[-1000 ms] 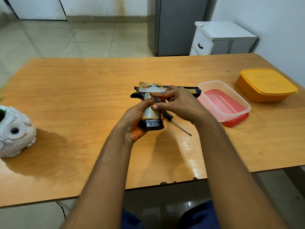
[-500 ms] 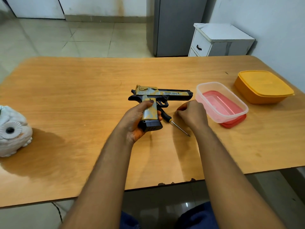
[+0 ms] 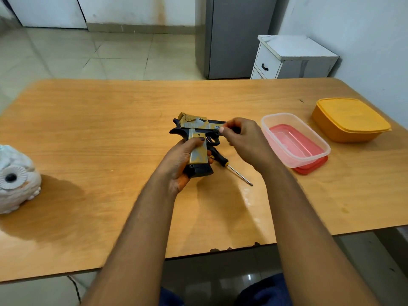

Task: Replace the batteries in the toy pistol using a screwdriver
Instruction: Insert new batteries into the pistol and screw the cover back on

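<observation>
The left hand (image 3: pixel 181 161) wraps round the grip of the toy pistol (image 3: pixel 197 138), thumb laid across the gold side panel, holding it side-up just above the surface (image 3: pixel 106 133) so that face looks up at the person. That is likely where the battery cover sits, and this grasp steadies it for work.

The right hand (image 3: pixel 241 140) is over the barrel end, fingers curled in with the thumb tip against the forefinger. It could be pinching something tiny or bracing the slide; I cannot tell which, the view is too blurred there.

The screwdriver (image 3: pixel 229 165) lies untouched on the surface, its black handle tucked under the pistol, shaft pointing toward the person's right, an easy reach for the right hand.

To the right, a clear tub (image 3: pixel 295 138) sits on its red lid, open-topped, probably a catch-all for screws and cells. A lidded orange box (image 3: pixel 351 119) stands beyond, and a white owl ornament (image 3: pixel 16 180) on the far left.
</observation>
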